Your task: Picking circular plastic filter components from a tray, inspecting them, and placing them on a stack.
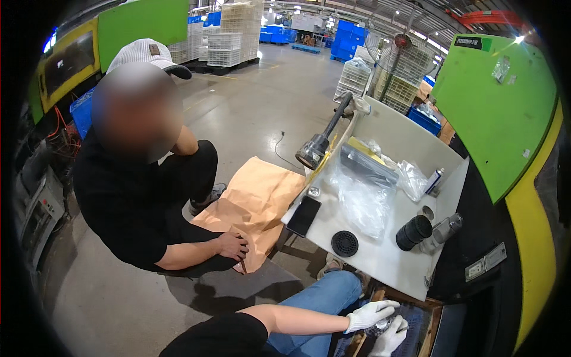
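Note:
Low at the right, my left hand (370,315) in a white glove reaches across a small shiny, clear-looking piece (379,326). My right hand (391,340), gloved too, is curled against the piece's other side. Both hands hold it between them; its exact kind is too small and too covered to make out. Beneath them lies a wooden-edged box (436,324) with dark bluish contents. Above my hands stands a white work table (333,243). On it are a round black grate-like disc (344,243), a stack of black rings (414,232) and a clear container (445,231).
A person (128,196) squats at the left with a hand on brown paper (256,196). The table also bears a black phone (304,215), plastic bags (364,193), a spray can (434,181) and a dark lamp (313,150). Green machine panels (496,107) rise at the right.

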A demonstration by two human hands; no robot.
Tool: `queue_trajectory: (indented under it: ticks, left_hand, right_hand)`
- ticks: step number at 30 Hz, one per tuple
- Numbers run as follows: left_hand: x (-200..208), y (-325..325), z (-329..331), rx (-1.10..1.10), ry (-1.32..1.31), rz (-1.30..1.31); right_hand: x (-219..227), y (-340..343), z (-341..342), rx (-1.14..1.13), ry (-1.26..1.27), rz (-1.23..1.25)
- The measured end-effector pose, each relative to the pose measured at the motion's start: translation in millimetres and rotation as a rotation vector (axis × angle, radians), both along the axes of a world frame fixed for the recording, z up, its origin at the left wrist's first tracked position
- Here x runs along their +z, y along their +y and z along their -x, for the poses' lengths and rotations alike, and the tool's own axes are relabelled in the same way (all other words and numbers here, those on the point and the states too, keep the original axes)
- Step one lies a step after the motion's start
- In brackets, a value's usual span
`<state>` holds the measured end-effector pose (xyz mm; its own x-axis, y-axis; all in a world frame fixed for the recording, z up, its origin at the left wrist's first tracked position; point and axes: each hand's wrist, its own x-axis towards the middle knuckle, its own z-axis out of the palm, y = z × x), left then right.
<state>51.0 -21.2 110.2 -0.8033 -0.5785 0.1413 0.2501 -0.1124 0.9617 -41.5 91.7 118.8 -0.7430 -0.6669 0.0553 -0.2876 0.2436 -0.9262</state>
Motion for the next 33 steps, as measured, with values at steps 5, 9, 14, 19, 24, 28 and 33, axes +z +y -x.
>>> queue_trajectory:
  ticks: [5,9,14,19,24,28,33]
  left_hand:
    - [42.9,-0.5,-13.5,-0.256,0.166,-0.033]
    - [64.4,-20.8,-13.4,-0.207,0.005,0.379]
    - [48.5,-121.2,-9.1,0.109,-0.421,0.751]
    - [17.6,-229.1,-53.4,0.533,-0.700,0.437]
    - [3.4,-247.0,-72.7,0.411,-1.120,0.806]
    - [16.4,-236.0,-62.5,0.201,-1.244,0.950]
    - [30.4,-220.3,-44.6,-0.112,-1.321,1.035]
  right_hand:
    - [29.2,-4.3,-24.1,-0.098,-1.027,0.428]
    - [28.9,-12.2,-45.7,-0.002,-1.011,0.593]
    - [-13.5,15.0,-14.9,-0.073,-0.569,0.035]
    - [-85.1,86.1,14.7,-0.435,-0.655,-0.257]
    - [-155.9,153.8,20.6,-0.469,-0.628,-0.572]
    - [-195.7,175.5,17.1,-0.512,-0.492,-0.566]
    - [-208.0,175.1,15.8,-0.625,-0.598,-0.335]
